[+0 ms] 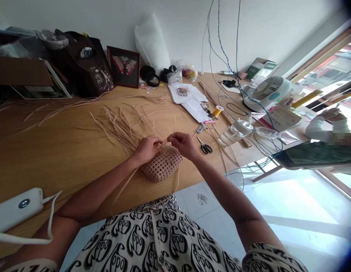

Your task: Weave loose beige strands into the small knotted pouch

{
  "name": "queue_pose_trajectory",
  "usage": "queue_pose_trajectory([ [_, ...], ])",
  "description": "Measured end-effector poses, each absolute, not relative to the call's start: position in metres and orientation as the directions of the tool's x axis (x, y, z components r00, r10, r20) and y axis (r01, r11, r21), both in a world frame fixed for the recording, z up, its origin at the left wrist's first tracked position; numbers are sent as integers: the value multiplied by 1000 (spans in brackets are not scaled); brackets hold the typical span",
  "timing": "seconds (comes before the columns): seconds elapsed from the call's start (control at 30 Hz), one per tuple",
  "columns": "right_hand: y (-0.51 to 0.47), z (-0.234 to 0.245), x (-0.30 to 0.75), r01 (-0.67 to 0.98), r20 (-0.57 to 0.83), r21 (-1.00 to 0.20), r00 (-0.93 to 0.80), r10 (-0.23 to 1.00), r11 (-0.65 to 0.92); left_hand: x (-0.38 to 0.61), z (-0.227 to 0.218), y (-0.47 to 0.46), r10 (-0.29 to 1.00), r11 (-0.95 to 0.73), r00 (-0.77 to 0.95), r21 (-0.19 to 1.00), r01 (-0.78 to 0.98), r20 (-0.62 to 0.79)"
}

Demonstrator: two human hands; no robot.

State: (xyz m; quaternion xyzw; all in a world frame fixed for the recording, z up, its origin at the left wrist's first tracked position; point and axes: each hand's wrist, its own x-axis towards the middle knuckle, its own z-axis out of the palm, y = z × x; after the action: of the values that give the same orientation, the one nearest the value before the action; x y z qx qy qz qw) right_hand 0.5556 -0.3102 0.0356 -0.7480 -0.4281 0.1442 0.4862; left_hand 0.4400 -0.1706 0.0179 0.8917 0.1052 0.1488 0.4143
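Note:
A light-brown woven basket piece (163, 165) with a knotted, open-hole pattern lies near the table's front edge. Long loose strands (121, 126) fan out from its far side toward the left and back. My left hand (148, 149) rests at its upper left edge, fingers curled on the strands there. At the upper edge, my right hand (181, 142) pinches a thin strand between thumb and fingers. The two hands are close together, and the fingertips partly hide the strand ends. Black-handled scissors (205, 146) lie partly open to the right of my right hand.
A yellow thread spool (218, 110), papers (194, 109) and a clear bottle (235, 132) are toward the right. A white fan (267, 92) stands farther back. A white power bank (19, 207) with a cable lies front left. Another person's arm (327, 122) shows at far right.

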Motion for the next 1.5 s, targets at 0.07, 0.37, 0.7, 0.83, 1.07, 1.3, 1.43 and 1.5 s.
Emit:
queue_pose_trajectory([
  [0.07,-311,32,556,436,167,-886,616,770,-156,438,23,-175,321,-771,898,634,63,301],
  [0.37,-305,27,553,290,108,-948,677,728,-130,440,13,-168,277,-608,961,775,172,4],
  [0.7,-300,26,550,189,105,-981,709,697,-45,448,1,-169,203,-17,964,983,181,-173],
  [0.83,-304,22,559,162,45,-975,811,583,-150,445,11,-175,262,152,912,947,284,-316],
  [1.07,-310,26,571,356,74,-786,866,495,-505,442,9,-183,354,1,910,973,231,-216],
  [1.3,-290,49,577,770,-60,-597,235,970,-224,440,2,-186,358,-438,927,897,58,114],
  [1.43,-275,55,588,766,-121,-631,60,991,-123,432,12,-191,319,-718,914,693,62,249],
  [1.5,-270,56,590,772,-157,-626,16,987,-112,428,18,-194,284,-820,918,566,84,277],
])
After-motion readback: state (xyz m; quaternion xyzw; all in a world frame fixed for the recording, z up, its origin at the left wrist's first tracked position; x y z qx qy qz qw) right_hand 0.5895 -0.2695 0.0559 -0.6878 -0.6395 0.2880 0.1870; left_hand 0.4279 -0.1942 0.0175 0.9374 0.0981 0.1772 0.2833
